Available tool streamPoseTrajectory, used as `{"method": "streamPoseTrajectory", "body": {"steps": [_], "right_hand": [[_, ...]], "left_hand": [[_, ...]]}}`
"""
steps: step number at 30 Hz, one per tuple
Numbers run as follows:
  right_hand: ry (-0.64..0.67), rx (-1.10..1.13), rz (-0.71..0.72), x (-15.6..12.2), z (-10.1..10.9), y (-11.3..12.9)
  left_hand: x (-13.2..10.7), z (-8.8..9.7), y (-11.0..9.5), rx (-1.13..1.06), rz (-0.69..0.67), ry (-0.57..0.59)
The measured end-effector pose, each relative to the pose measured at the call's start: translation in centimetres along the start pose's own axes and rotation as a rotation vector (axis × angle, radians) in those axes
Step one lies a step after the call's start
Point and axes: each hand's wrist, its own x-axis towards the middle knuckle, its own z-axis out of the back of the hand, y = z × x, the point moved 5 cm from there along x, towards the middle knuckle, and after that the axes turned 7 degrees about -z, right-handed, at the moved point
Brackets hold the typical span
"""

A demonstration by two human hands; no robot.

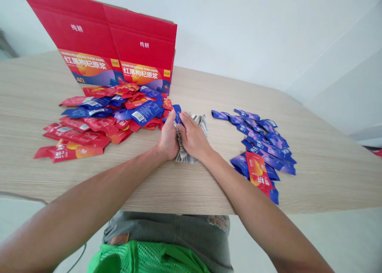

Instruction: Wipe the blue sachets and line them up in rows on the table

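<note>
Cloth (pixel 185 158) and blue sachet (pixel 177 112) are being clasped by left hand (pixel 169 141) and right hand (pixel 194 137), fingers curled, apparently mid-wipe, the next move probably calling for a looser grip.

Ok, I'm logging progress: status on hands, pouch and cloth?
Left hand, right hand: together on blue pouch, striped cloth. Mixed heap left, bluer heap right. Red cardboard behind mixed heap.

Two printed red cardboard panels (pixel 131 28), one grey-striped cloth (pixel 187 157) and two bare hands (pixel 194 137) were counted; over ten flat red pouches (pixel 80 151) and over ten flat blue pouches (pixel 148 113) were seen, totals hidden by overlap.
</note>
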Motion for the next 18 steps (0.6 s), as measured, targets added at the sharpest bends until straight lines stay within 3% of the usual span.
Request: {"method": "streamPoseTrajectory", "body": {"steps": [4, 9, 14, 18], "right_hand": [[0.108, 0.013, 0.022, -0.2, -0.4, 0.7], [0.134, 0.043, 0.043, -0.3, 0.3, 1.2], [0.106, -0.001, 0.050, -0.3, 1.3, 1.6], [0.028, -0.092, -0.026, 0.0, 2.4, 1.1]], "left_hand": [[-0.4, 0.1, 0.1, 0.012, 0.051, -0.037], [-0.6, -0.4, -0.1, 0.043, 0.094, -0.026], [-0.6, -0.7, 0.3, 0.055, 0.179, 0.046], [-0.6, -0.8, 0.7, 0.011, 0.215, 0.100]]}}
